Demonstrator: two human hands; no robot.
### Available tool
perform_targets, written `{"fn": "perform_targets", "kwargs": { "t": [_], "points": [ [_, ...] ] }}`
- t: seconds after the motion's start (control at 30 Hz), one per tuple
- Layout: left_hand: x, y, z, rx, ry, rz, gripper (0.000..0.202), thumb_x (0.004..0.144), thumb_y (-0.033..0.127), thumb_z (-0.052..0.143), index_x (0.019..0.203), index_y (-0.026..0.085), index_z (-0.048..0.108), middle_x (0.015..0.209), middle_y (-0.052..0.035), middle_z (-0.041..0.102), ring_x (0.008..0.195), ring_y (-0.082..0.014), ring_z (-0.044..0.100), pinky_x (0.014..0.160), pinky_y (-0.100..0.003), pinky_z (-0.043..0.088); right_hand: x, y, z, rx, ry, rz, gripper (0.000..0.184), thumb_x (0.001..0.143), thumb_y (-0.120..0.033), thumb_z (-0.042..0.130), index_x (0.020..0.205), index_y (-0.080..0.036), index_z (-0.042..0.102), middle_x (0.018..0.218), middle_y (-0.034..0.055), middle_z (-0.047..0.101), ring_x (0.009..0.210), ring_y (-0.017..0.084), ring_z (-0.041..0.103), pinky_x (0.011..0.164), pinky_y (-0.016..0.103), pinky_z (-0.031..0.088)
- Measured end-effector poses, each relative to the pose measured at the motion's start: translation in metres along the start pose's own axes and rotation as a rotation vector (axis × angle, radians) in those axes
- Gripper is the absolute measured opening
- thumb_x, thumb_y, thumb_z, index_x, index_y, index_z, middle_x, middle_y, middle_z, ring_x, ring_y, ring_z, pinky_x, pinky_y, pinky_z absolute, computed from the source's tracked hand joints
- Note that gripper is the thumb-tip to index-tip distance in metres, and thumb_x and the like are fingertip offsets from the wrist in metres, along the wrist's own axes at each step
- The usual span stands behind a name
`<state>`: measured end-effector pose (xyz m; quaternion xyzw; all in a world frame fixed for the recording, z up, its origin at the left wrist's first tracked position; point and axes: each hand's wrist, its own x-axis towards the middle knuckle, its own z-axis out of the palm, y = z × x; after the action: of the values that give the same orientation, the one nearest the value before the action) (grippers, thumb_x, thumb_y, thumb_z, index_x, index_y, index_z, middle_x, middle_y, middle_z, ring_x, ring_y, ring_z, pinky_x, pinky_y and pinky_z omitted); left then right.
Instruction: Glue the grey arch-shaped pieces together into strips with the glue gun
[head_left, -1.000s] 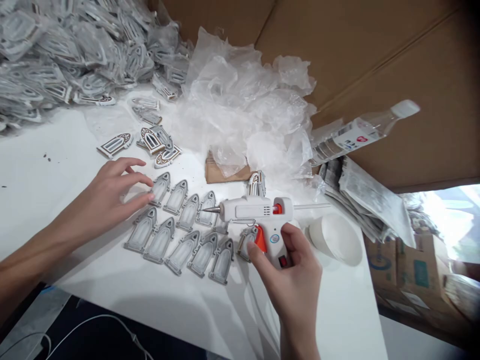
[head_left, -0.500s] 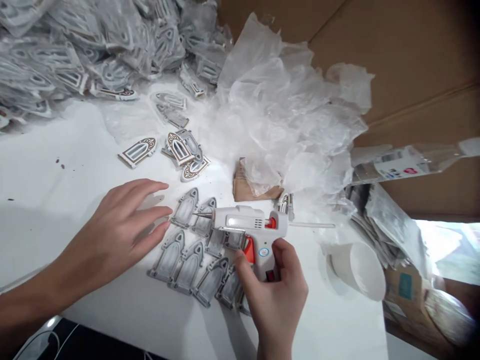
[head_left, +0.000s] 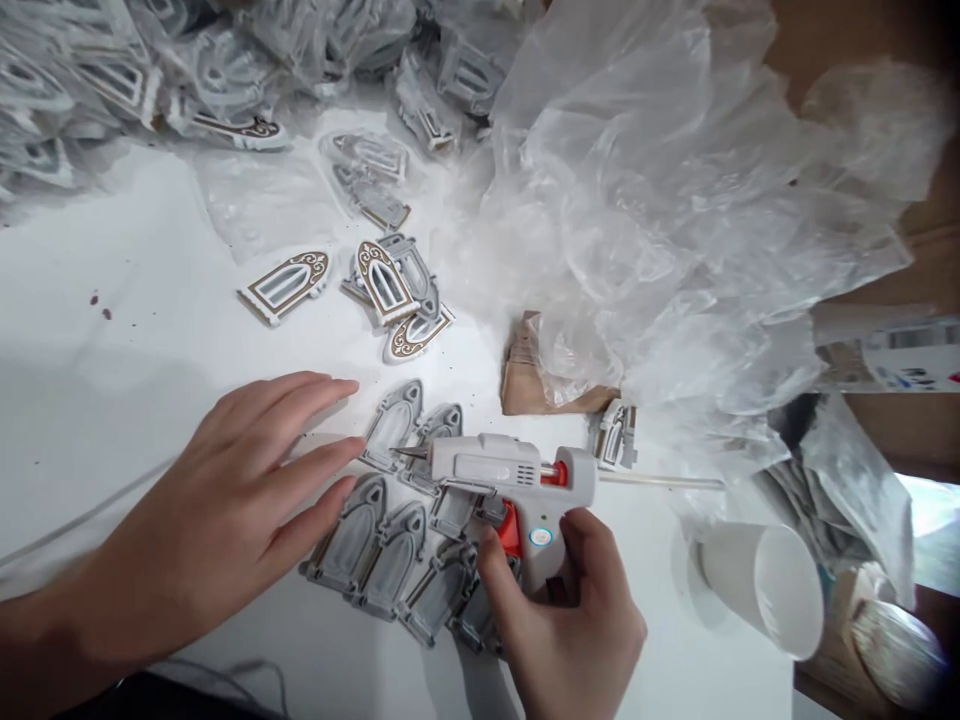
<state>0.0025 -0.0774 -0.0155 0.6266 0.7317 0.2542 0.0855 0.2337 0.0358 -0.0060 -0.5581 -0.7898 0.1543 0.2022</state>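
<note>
My right hand (head_left: 570, 610) grips the handle of a white hot glue gun (head_left: 487, 465) with a red trigger. Its metal nozzle points left, over the grey arched window-shaped pieces (head_left: 394, 560) laid face down in rows. A glue stick (head_left: 667, 482) appears to stick out from the gun's rear. My left hand (head_left: 255, 500), fingers apart and holding nothing, hovers at the left side of the rows. Its fingertips are close to the upper-left arched piece (head_left: 394, 425); whether they touch it I cannot tell.
Beyond the rows lie several white and brown arched pieces (head_left: 386, 283). Bagged pieces (head_left: 225, 70) are heaped at the back left. Crumpled clear plastic bags (head_left: 675, 200) fill the back right, behind a cardboard scrap (head_left: 525, 385). A white cup (head_left: 761, 585) lies tipped at the right.
The view has shifted and come closer to the table. The glue gun stays in my right hand over the pieces, and my left hand remains spread beside them.
</note>
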Motion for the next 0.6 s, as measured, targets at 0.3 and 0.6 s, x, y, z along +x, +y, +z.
{"fn": "perform_targets", "kwargs": {
  "t": [0.3,0.6],
  "points": [
    [-0.0026,0.001,0.0025,-0.018,-0.053,-0.019,0.025,0.093,0.024,0.054,0.117,0.027,0.06,0.144,-0.0044,0.046,0.135,-0.0239,0.044,0.11,-0.046,0.039,-0.0001,-0.0015,0.0001,-0.039,-0.004,-0.01,0.048,0.073,-0.053,0.071,0.098,-0.015,0.055,0.07,0.0001,0.058,0.047,0.004,0.047,0.042,0.011,0.041],
    [0.0007,-0.0001,0.0016,-0.03,-0.061,-0.027,0.026,0.093,0.025,0.054,0.118,0.026,0.061,0.146,-0.0025,0.044,0.134,-0.0258,0.045,0.111,-0.046,0.038,0.0005,-0.0027,0.0004,-0.058,-0.016,-0.051,0.044,0.076,-0.049,0.07,0.098,-0.016,0.054,0.07,0.0002,0.059,0.047,0.004,0.05,0.044,0.011,0.043]
  ]
}}
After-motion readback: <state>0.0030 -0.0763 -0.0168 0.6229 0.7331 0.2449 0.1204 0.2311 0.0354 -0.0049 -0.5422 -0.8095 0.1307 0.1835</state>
